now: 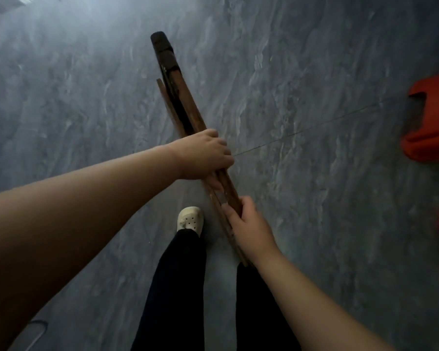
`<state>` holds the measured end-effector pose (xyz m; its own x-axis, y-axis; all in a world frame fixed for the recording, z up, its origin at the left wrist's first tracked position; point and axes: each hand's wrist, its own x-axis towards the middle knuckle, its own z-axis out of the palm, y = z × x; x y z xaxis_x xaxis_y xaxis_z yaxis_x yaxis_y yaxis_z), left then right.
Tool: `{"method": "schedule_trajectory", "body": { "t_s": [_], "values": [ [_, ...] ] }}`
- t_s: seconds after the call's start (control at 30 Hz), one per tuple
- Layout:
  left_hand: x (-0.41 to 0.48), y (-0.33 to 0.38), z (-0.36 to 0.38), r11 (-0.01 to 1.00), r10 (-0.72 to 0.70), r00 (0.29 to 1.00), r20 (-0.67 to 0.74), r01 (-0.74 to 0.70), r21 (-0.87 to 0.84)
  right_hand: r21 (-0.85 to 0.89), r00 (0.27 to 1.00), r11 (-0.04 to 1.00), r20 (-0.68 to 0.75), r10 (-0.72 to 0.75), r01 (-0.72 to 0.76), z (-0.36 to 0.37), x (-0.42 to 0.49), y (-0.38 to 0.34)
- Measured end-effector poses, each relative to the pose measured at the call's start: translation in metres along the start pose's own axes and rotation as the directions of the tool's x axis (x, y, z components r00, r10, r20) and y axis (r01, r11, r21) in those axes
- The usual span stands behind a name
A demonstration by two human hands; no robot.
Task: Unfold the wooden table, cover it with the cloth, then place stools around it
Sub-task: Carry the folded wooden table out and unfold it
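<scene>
One folded wooden table (pixel 180 97) is held edge-on over the grey floor (pixel 314 224), packed flat. The left hand (pixel 205 155) curls its fingers over the middle of it; the right hand (pixel 250 225) clamps its fingers on the near end. To open it well, probably lower the far end first, keep fingers out of closing gaps, and swing clear of the red stools (pixel 431 117).

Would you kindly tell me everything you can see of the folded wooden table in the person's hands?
The wooden table is folded flat and seen edge-on: a long, narrow bundle of dark brown slats with a black part at its far end. It runs diagonally over the grey floor. The left hand grips its middle; the right hand grips its near end. Whether it touches the floor is unclear.
</scene>
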<state>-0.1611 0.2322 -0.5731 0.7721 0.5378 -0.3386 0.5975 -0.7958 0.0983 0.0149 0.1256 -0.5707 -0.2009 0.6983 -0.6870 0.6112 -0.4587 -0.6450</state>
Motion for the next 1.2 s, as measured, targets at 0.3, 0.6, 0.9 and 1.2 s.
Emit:
{"method": "schedule_trajectory", "body": {
  "t_s": [0.3, 0.6, 0.9, 1.2],
  "values": [
    [-0.032, 0.043, 0.02, 0.923, -0.371, 0.904, -0.213, 0.333, -0.194, -0.06, 0.978, 0.991, 0.179, -0.109, 0.121, -0.017, 0.009, -0.001],
    [-0.06, 0.056, 0.051, 0.864, -0.497, 0.836, -0.232, 0.453, -0.218, -0.331, 0.871, 0.809, 0.258, -0.417, 0.486, -0.004, 0.019, -0.018],
    [-0.086, 0.103, 0.12, 0.664, -0.696, 0.718, -0.021, 0.632, -0.399, -0.295, 0.811, 0.755, 0.207, -0.547, 0.585, 0.009, 0.023, -0.005],
    [-0.042, 0.109, 0.137, 0.894, -0.375, 0.894, 0.247, 0.419, -0.159, -0.212, 0.822, 0.798, 0.24, -0.517, 0.564, 0.0, 0.027, -0.004]
  ]
}}
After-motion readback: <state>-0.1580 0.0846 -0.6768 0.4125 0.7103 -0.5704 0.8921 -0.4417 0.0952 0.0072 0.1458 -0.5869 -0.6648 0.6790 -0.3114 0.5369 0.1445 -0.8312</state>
